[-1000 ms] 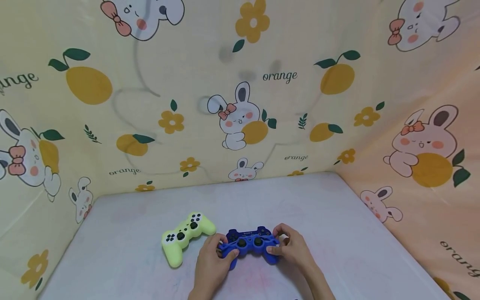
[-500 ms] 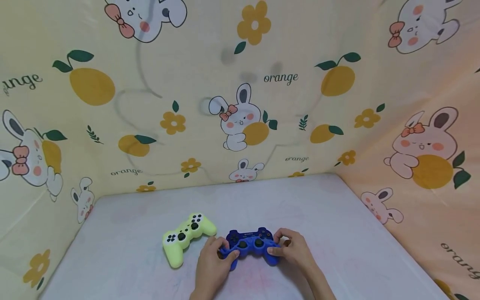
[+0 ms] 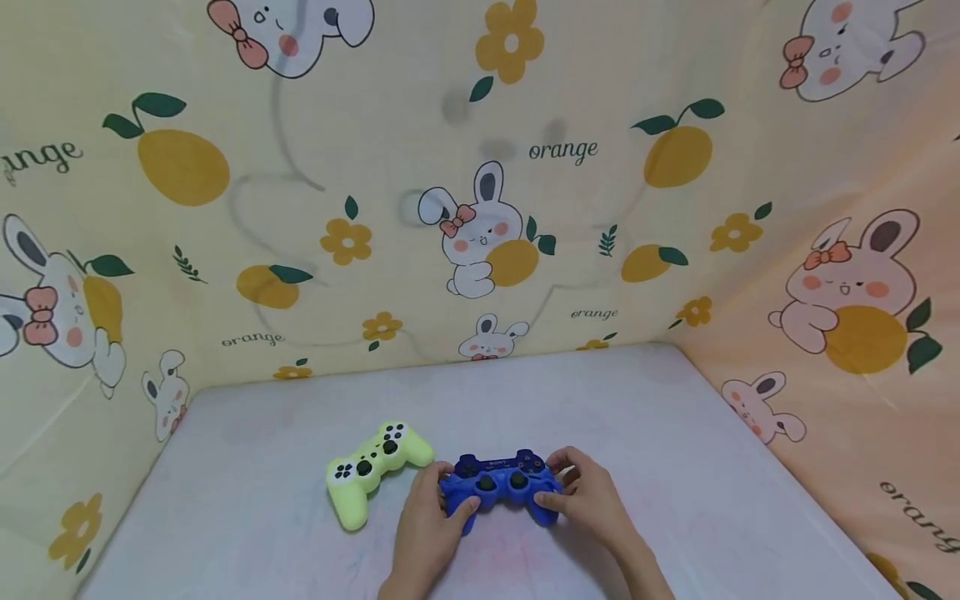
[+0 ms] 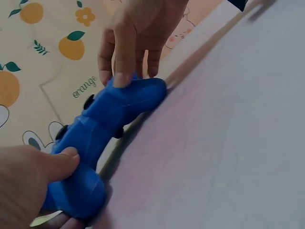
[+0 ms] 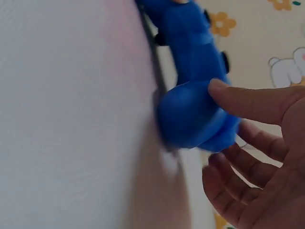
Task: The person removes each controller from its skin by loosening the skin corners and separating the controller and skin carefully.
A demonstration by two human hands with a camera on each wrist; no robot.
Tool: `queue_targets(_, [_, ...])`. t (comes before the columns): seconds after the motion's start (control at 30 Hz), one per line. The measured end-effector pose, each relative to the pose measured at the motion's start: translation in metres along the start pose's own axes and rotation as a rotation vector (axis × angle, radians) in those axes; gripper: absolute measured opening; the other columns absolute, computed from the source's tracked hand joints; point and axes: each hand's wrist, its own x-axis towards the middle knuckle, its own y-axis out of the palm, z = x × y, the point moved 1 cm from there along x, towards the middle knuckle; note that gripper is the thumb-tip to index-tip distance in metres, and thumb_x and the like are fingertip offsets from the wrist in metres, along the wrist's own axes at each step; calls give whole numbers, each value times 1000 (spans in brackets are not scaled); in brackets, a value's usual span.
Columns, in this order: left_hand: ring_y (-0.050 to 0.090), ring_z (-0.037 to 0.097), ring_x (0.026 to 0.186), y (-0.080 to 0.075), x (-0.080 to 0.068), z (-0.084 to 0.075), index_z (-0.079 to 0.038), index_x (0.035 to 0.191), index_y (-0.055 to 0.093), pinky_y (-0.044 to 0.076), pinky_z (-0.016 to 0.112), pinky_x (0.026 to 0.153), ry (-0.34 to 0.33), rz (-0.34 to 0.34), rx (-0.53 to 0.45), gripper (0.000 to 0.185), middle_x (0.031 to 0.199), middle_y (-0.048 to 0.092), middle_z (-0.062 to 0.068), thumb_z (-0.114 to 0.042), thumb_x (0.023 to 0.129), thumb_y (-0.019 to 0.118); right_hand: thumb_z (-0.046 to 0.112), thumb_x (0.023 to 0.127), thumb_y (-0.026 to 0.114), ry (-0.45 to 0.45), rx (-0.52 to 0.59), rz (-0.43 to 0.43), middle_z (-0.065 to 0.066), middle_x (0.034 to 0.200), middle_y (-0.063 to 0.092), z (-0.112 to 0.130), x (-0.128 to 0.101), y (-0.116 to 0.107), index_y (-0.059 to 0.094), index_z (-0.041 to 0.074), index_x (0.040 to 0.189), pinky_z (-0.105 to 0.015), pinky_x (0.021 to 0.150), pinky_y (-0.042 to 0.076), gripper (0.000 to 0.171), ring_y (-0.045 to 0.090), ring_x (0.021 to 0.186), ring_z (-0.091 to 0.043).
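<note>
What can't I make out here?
Far end of the blue controller: right wrist view, cut off by top edge.
Fingers of the left hand: left wrist view, mostly behind the controller.
Button markings on the yellow controller: head view, too small.
Dark object: left wrist view, cut off by top edge.

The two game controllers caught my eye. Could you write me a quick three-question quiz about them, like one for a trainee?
1. How many hands hold the blue controller?
A) none
B) one
C) two
2. True or false: in the head view, the yellow-green controller lies to the right of the blue one.
3. Fill in: on the side nearer the person, each hand touches the blue controller with its ____.

Key: 1. C, the left hand and the right hand. 2. False; it lies to the left. 3. thumb.
</note>
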Motion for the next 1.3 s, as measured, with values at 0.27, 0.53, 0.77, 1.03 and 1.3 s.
queue_targets(0.27, [54,17,87,-7,-1,-1,-12,125,59,47,38,75,81,11,50,53,111,58,3,-31,81,82,21,78,84,-109,-28,44,2,92,65,15,8,-8,69,13,94,-31,73,52,24,59,91,-22])
queue_targets(0.53, [52,33,120,-8,0,-1,-10,134,57,41,52,99,82,43,92,61,130,55,12,-35,82,80,25,87,77,-237,-110,204,9,85,65,24,24,-8,70,19,90,-30,64,51,10,60,79,-16])
queue_targets(0.77, [50,34,121,-7,2,0,-10,135,59,40,53,100,94,89,101,60,130,55,13,-36,84,78,22,90,73,-288,-141,341,10,84,65,26,36,-2,74,14,93,-30,65,49,8,59,77,-13])
queue_targets(1.03, [52,30,120,-7,2,0,-12,133,61,41,51,100,119,80,77,55,126,57,7,-32,85,79,20,89,74,-285,-156,384,9,84,65,28,44,3,76,12,93,-27,63,47,9,56,73,-12])
queue_targets(1.3, [55,27,116,-7,3,1,-13,130,65,42,50,99,130,60,57,54,123,60,4,-32,83,80,12,91,72,-194,-150,383,6,79,64,31,46,5,75,10,86,-26,59,45,6,54,70,-14])
